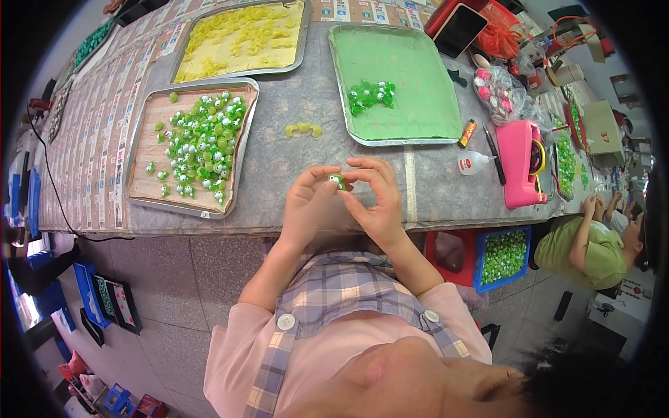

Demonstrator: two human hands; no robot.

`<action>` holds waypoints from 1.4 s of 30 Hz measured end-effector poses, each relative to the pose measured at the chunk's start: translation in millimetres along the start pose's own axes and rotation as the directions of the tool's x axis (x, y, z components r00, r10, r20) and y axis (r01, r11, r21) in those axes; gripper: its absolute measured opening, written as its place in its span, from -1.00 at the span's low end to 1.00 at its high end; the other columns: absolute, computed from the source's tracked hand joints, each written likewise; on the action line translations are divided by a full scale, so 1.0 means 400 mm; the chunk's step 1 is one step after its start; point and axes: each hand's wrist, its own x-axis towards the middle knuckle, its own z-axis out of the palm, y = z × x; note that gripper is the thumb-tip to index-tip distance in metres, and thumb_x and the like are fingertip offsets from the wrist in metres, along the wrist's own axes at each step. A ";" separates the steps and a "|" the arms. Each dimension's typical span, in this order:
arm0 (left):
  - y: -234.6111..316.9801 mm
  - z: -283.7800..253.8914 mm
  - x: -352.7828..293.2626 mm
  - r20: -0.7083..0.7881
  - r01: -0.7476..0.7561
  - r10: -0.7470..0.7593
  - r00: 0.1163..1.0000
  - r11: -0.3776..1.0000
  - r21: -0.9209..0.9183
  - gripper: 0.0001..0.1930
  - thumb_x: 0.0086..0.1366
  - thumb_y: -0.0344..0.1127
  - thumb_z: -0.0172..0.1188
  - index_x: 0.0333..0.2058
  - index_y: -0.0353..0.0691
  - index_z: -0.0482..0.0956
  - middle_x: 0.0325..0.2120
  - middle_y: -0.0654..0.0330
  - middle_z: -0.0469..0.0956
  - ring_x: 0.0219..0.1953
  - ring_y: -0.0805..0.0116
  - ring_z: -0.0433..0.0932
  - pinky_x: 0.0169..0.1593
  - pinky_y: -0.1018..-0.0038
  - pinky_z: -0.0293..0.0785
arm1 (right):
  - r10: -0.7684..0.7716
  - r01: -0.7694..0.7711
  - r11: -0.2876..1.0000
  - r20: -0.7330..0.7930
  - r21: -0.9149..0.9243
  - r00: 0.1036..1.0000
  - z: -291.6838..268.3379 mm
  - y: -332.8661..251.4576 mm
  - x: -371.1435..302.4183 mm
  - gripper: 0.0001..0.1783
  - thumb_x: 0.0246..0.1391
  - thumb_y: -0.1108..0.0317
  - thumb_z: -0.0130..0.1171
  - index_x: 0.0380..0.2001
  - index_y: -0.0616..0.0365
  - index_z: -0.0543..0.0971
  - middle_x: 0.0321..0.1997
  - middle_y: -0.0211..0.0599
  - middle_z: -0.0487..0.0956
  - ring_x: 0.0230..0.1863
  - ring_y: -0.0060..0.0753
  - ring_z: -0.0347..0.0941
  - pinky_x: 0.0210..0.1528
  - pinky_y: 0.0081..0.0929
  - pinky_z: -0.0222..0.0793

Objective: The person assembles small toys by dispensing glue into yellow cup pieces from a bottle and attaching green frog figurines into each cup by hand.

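Between my hands, above the near edge of the table, is a small green figure [337,182] with white and black eye-like spots. My left hand [306,205] pinches it between thumb and fingers. My right hand [380,205] meets it from the other side, thumb and index fingertips closed at its edge. Fingertips cover part of the figure. Beyond my hands lies a short row of translucent yellow pieces [303,129]. To the left, a tray [138,167] holds many similar green figures. A green-lined tray [411,63] ahead on the right carries a small cluster of them.
A tray of yellow pieces [304,35] stands far left. On the right are a white glue bottle [474,163], an orange tube [467,133], a black pen [500,171] and a pink holder [517,188]. A blue bin [479,261] sits below the edge. A co-worker [596,244] is at far right.
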 end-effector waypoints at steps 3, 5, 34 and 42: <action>0.009 -0.017 0.004 0.035 0.002 -0.006 0.999 0.993 0.122 -0.78 0.14 -0.46 -0.07 -0.20 -0.30 0.31 -0.38 0.18 0.46 -0.31 0.51 0.41 -0.25 0.61 0.34 | 0.042 -0.042 0.999 0.022 0.026 0.999 0.006 0.002 -0.002 -0.74 -0.34 0.44 0.19 -0.43 0.14 0.45 -0.23 -0.26 0.40 -0.22 -0.27 0.29 -0.20 -0.44 0.19; 0.014 -0.016 0.006 0.024 -0.006 0.002 1.000 0.990 0.144 -0.79 0.14 -0.46 -0.07 -0.22 -0.30 0.32 -0.38 0.19 0.46 -0.31 0.53 0.41 -0.24 0.64 0.32 | 0.038 -0.038 0.999 0.022 0.006 0.999 0.010 0.001 0.000 -0.74 -0.33 0.43 0.19 -0.43 0.14 0.45 -0.24 -0.27 0.40 -0.22 -0.26 0.29 -0.20 -0.45 0.19; 0.163 -0.187 0.054 -0.187 -0.258 0.612 0.769 0.564 0.785 -0.81 0.04 -0.47 0.07 -0.30 -0.26 0.46 -0.33 0.15 0.47 -0.27 0.37 0.42 -0.16 0.54 0.27 | 0.017 0.106 0.933 0.336 -0.343 0.942 0.118 0.114 0.186 -0.75 -0.24 0.58 -0.07 -0.36 0.19 0.28 -0.37 -0.14 0.38 -0.38 -0.12 0.34 -0.38 -0.32 0.26; 0.067 -0.109 0.042 -0.120 -0.234 0.366 0.923 0.780 0.581 -0.75 -0.01 -0.56 0.08 -0.27 -0.27 0.45 -0.35 0.19 0.45 -0.30 0.49 0.44 -0.21 0.61 0.36 | 0.205 -0.263 0.960 0.393 0.100 0.897 0.041 0.053 0.155 -0.69 -0.21 0.58 -0.04 -0.28 0.20 0.30 -0.49 -0.33 0.34 -0.48 -0.49 0.32 -0.41 -0.62 0.27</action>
